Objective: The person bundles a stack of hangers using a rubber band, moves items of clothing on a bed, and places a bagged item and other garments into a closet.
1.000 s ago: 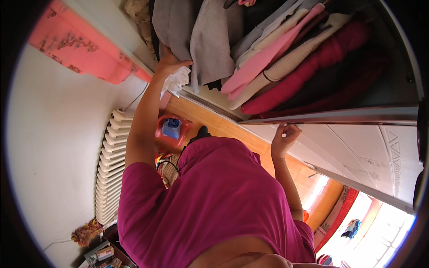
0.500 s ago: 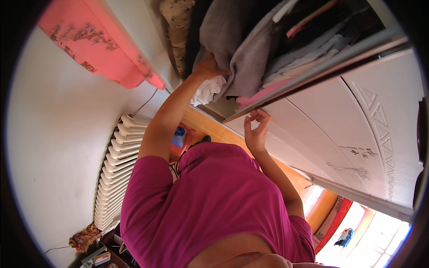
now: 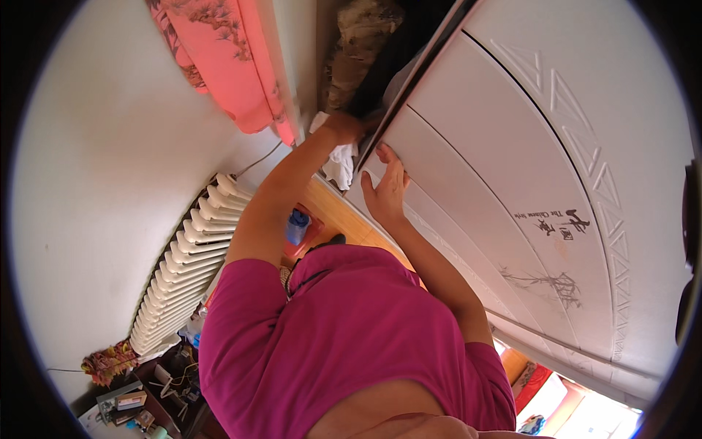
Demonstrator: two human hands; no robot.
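Note:
A white wardrobe door (image 3: 504, 168) with relief lines and a printed picture covers most of the wardrobe opening. My right hand (image 3: 387, 186) lies against the door near its left edge, fingers stretched out and thumb apart. My left hand (image 3: 344, 130) reaches into the narrow gap beside that edge. Its fingers are blurred and partly hidden in the dark, so I cannot make out what they touch. Just below it hangs a crumpled white cloth (image 3: 340, 167). Patterned brownish clothing (image 3: 362, 51) and dark garments show farther up in the gap.
Along the left wall runs a cream radiator (image 3: 194, 252), with a pink patterned curtain (image 3: 227, 58) above it. A red container (image 3: 313, 233) with a blue item (image 3: 297, 226) stands on the wooden floor. Assorted small things crowd a dark box (image 3: 179, 384) at lower left.
The door has slid left, covering the grey garment and other clothes seen before. My right hand has moved left and up with it, its fingers straightening. My left hand has left the grey garment's visible part.

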